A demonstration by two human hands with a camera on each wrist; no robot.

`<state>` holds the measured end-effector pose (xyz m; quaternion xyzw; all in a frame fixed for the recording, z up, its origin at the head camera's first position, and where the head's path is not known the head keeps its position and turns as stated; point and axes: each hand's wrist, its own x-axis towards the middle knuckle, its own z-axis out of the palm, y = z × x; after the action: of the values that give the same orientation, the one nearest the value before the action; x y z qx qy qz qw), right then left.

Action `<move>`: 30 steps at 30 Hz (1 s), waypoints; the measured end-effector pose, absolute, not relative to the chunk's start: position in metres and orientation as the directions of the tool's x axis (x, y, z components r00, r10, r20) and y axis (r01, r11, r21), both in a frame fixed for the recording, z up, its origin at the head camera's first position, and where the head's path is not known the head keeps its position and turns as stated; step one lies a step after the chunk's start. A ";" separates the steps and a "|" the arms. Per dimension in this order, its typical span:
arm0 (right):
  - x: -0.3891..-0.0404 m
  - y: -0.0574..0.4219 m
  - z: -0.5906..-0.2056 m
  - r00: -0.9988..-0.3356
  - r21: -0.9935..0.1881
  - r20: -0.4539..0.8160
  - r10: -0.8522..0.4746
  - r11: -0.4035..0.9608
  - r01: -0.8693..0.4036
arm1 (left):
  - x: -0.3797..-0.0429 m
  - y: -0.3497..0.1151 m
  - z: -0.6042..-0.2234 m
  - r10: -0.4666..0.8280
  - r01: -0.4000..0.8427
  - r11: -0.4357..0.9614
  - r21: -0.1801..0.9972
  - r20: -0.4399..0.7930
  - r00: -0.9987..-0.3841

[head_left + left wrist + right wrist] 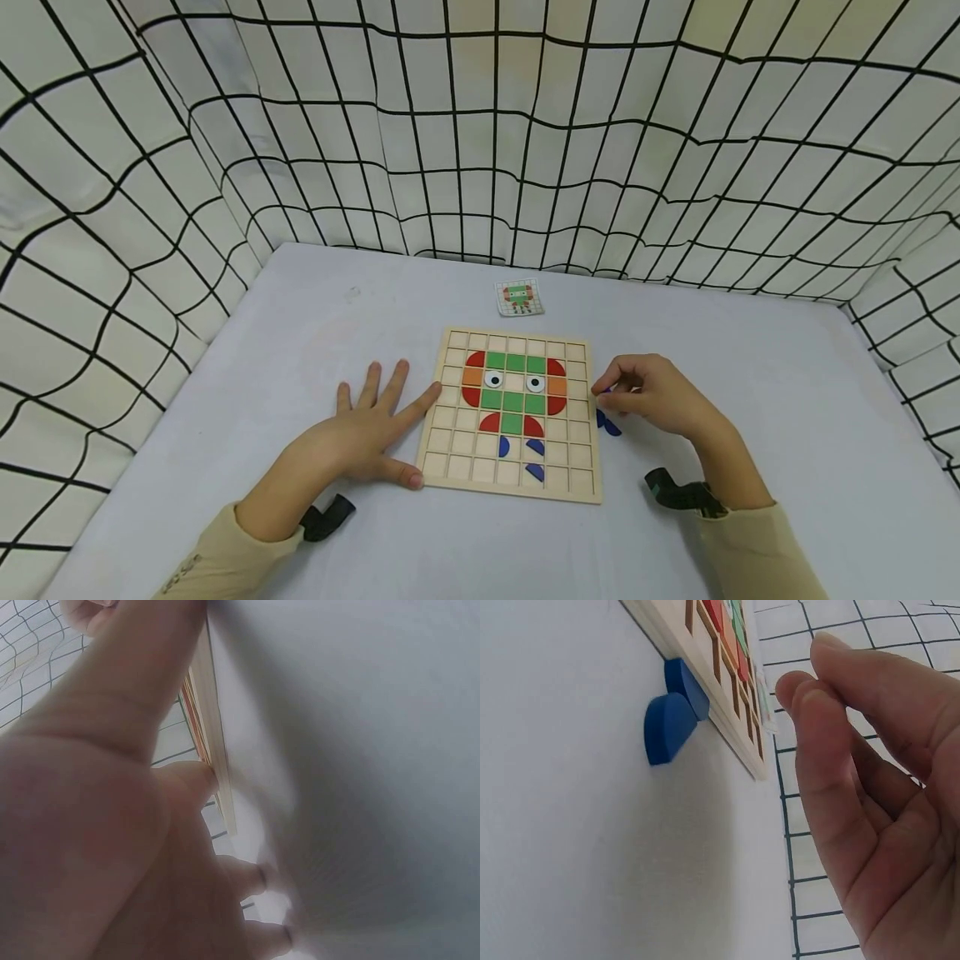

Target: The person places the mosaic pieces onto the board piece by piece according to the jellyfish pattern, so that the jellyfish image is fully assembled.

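Note:
A wooden grid board (581,483) lies on the white table, bearing green, red and orange pieces and two eye discs. Lower on the grid sit a few blue half-circle pieces (503,447). My left hand (360,442) is spread flat, index fingertip and thumb at the board's left edge. My right hand (660,396) is just off the board's right edge, pinching a blue half-circle piece (608,389); a bit of blue shows between thumb and index, while the right wrist view hides it. Two more blue half-circle pieces (667,729) lie below that hand, against the board's edge.
Behind the board lies a small picture card (519,297) with a similar coloured figure on a grid. White walls covered with black netting (495,142) enclose the table's back and sides. Black straps (678,493) are at both wrists.

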<state>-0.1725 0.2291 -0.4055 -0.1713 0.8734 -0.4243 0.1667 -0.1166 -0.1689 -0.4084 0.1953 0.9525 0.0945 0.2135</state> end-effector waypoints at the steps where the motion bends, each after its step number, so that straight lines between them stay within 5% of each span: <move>1: -0.173 0.229 -0.406 -0.887 -0.796 -0.138 -0.440 0.582 -0.165 | -0.117 -0.169 -0.409 0.413 0.333 0.906 0.262 -0.369 -0.833; 22: -0.174 0.226 -0.410 -0.882 -0.818 -0.157 -0.445 0.559 -0.137 | -0.117 -0.169 -0.409 0.418 0.338 0.903 0.264 -0.363 -0.833; 30: -0.173 0.224 -0.409 -0.881 -0.804 -0.081 -0.465 0.553 -0.218 | -0.117 -0.169 -0.408 0.420 0.338 0.902 0.269 -0.363 -0.832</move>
<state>-0.1732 0.2238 -0.4095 -0.1965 0.8693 -0.4302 0.1437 -0.1166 -0.1694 -0.4085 0.1989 0.9520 0.0973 0.2112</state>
